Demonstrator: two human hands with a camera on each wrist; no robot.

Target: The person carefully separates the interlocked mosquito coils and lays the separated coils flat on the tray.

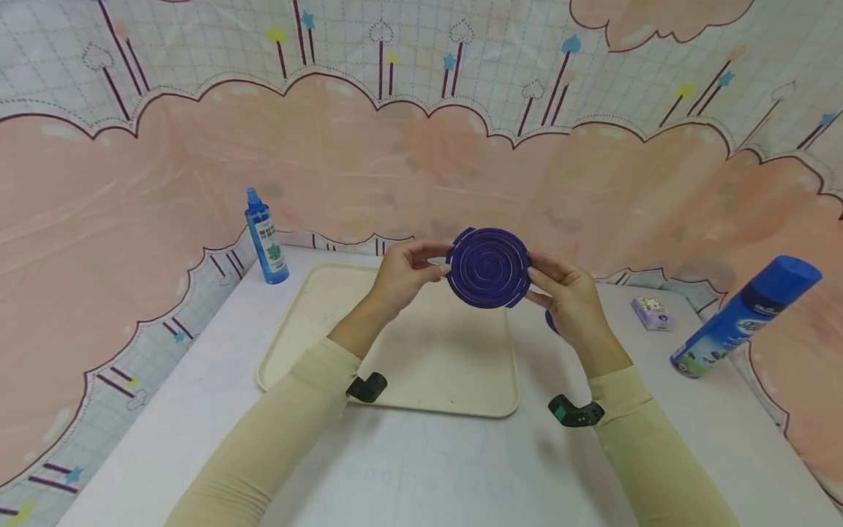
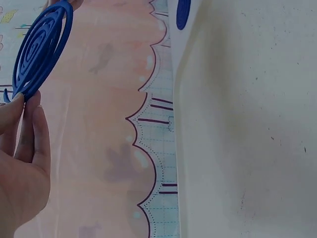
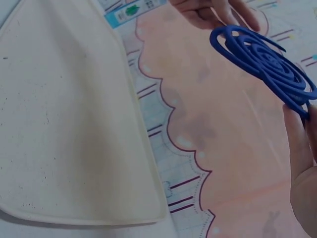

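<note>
A dark blue mosquito coil (image 1: pixel 488 268), a flat round spiral, is held upright above the tray's far right part. My left hand (image 1: pixel 402 274) pinches its left edge between thumb and fingers. On the opposite edge, my right hand (image 1: pixel 569 296) pinches it the same way. The left wrist view shows the coil (image 2: pixel 42 47) nearly edge-on, its rings slightly spread apart. Separated rings also show on the coil (image 3: pixel 267 62) in the right wrist view. Another blue piece (image 1: pixel 551 322) lies on the table, mostly hidden behind my right hand.
A cream tray (image 1: pixel 448 366) lies beneath my hands on the white table (image 1: pixel 421 468). At the back left stands a blue spray bottle (image 1: pixel 267 241). To the right are a small purple box (image 1: pixel 653 315) and a tall blue aerosol can (image 1: pixel 744 318). Patterned cloth (image 1: pixel 329 161) hangs behind.
</note>
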